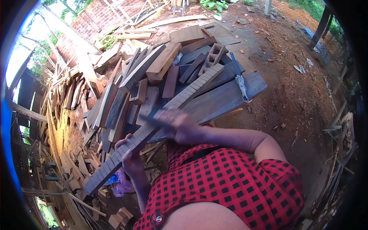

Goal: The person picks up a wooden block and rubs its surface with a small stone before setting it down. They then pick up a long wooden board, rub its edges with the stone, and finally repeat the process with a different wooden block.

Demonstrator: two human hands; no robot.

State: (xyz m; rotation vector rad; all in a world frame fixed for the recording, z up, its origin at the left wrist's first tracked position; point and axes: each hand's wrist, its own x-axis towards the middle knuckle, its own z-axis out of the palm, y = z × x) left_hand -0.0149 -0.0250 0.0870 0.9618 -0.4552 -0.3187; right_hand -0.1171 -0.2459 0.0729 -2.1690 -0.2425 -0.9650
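A long narrow wooden strip (180, 99), marked with many evenly spaced crosswise lines, slants from lower left to upper right. My left hand (132, 155) grips its lower part, fingers and thumb on opposite edges. Over the strip's middle, my right hand (180, 124) is closed around a dark, flat tool (153, 122), blurred by motion; its exact kind cannot be made out. The strip's upper part lies over a grey plank (218, 99) and other boards.
Stacked timber (163, 63) lies ahead, with a block with square openings (213, 57). A blue-handled tool (235, 63) rests on the right boards. Offcuts (120, 217) and a purple plastic bag (122, 184) lie low left. Scrap wood (76, 92) is heaped left.
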